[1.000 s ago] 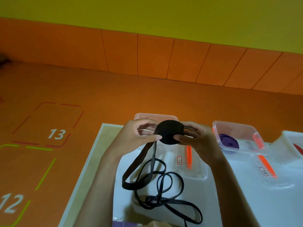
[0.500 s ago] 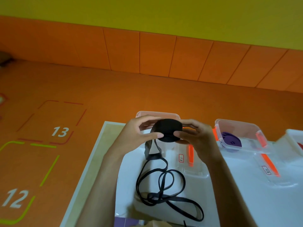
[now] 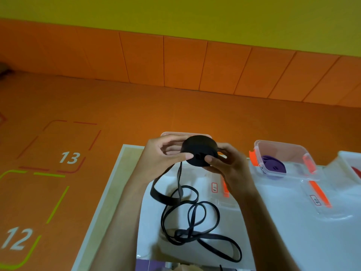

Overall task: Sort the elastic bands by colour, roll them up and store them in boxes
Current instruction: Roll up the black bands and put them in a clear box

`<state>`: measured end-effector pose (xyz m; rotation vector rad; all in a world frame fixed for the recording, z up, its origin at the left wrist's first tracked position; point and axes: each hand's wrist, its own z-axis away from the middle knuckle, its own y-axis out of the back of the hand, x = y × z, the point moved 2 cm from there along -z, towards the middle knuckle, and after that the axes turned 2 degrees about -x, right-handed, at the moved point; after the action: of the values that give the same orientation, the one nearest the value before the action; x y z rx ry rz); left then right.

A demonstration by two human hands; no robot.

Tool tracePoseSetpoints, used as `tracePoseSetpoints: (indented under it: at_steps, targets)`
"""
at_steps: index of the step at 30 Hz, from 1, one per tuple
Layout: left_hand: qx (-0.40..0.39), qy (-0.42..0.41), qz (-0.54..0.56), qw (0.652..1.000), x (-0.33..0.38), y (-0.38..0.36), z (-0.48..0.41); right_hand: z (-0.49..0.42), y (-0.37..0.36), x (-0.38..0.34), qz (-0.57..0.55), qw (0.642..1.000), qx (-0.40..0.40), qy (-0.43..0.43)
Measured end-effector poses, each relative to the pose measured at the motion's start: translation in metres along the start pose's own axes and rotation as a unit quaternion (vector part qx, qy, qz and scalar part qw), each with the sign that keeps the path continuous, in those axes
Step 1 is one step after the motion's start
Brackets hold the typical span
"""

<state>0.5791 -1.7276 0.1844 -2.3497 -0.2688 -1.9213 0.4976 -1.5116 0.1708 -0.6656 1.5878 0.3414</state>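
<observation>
The orange floor [image 3: 136,114] spreads beyond the fingers, and the white table [image 3: 293,241] lies below them. Under both wrists the black band's loose tail [image 3: 187,216] sprawls in crossing loops. To the right of the right-hand fingers an open box [image 3: 283,151] holds a purple roll [image 3: 274,167]. The black roll [image 3: 199,149] is held above the table between the hands. The left hand [image 3: 164,153] pinches its left edge with thumb and fingers, and the right hand [image 3: 228,165] curls round its right side. Those crossed loops look liable to knot or snag as they feed upward, and a slack pinch could let the coil spring loose. Floor markings left of the left hand read "13" [image 3: 69,157] and "12" [image 3: 17,239] — the lid labels [image 3: 214,187] below the right-hand fingers are too blurred to read.
</observation>
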Motion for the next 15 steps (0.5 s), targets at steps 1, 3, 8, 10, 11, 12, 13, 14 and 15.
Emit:
tracePoseSetpoints:
  at_steps: [1,3,8,10,11,12,13,14,15]
  targets:
    - [-0.009,0.007,-0.012,1.0,0.0,0.003,-0.001,0.0,-0.001,0.001,0.03,1.0,-0.009,0.0]
    - [-0.032,0.008,-0.053,0.998,0.002,0.006,-0.003,-0.002,-0.001,0.001,0.122,0.992,-0.03,0.006]
    - [-0.008,0.0,-0.002,1.0,-0.002,-0.003,-0.006,-0.008,0.006,-0.01,0.048,0.998,-0.027,-0.019]
    - [0.006,-0.01,0.019,1.0,-0.004,-0.002,-0.005,-0.01,0.001,-0.01,-0.009,1.0,-0.014,-0.025]
    - [0.007,-0.01,0.021,1.0,-0.005,0.0,-0.005,-0.01,-0.001,-0.008,-0.03,0.999,-0.017,-0.031]
    - [0.008,-0.004,0.017,1.0,-0.005,0.002,-0.006,-0.01,-0.003,-0.005,-0.043,0.998,-0.028,-0.046]
    - [0.003,0.005,0.007,1.0,-0.004,0.005,-0.006,-0.01,-0.004,-0.002,-0.037,0.996,-0.042,-0.068]
    - [-0.008,0.015,-0.005,1.0,-0.004,0.008,-0.006,-0.011,-0.004,0.0,-0.008,0.994,-0.054,-0.09]
    - [-0.023,0.023,-0.016,0.999,-0.003,0.01,-0.007,-0.013,-0.002,-0.001,0.034,0.992,-0.06,-0.106]
